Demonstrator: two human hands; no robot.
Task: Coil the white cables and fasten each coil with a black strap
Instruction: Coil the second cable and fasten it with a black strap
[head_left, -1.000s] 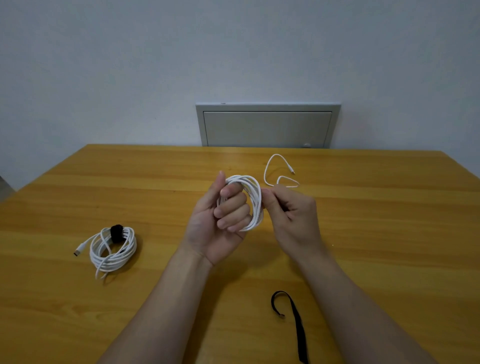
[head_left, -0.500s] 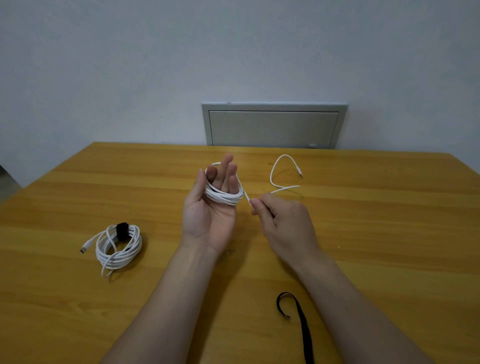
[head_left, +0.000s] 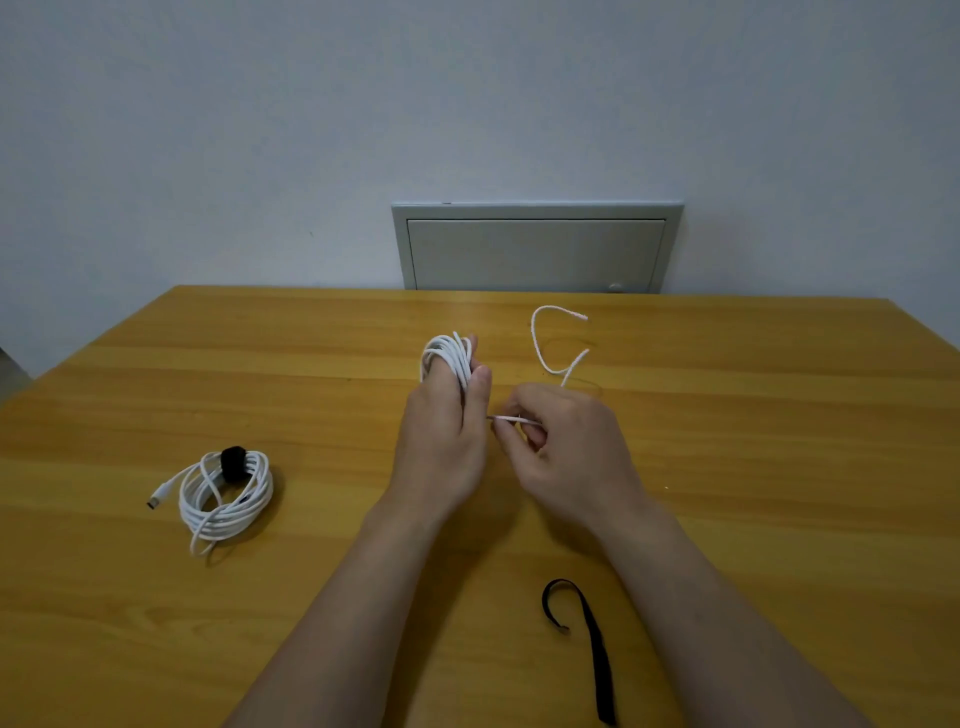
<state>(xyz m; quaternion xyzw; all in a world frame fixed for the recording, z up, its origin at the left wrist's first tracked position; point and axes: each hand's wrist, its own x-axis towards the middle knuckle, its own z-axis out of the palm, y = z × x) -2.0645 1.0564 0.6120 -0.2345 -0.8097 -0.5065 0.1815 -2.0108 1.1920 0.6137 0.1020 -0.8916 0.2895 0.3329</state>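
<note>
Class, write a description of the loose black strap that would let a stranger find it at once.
Start at the wooden table and go to its near edge, just left of the person's right forearm. There the loose black strap lies flat, one end curled into a hook. Unlike the other black strap, wrapped round the finished white coil at left, it binds nothing.

No text, label, brand, number or sign can be read anywhere.

A grey hatch (head_left: 535, 254) sits behind the wooden table (head_left: 208, 623).
</note>
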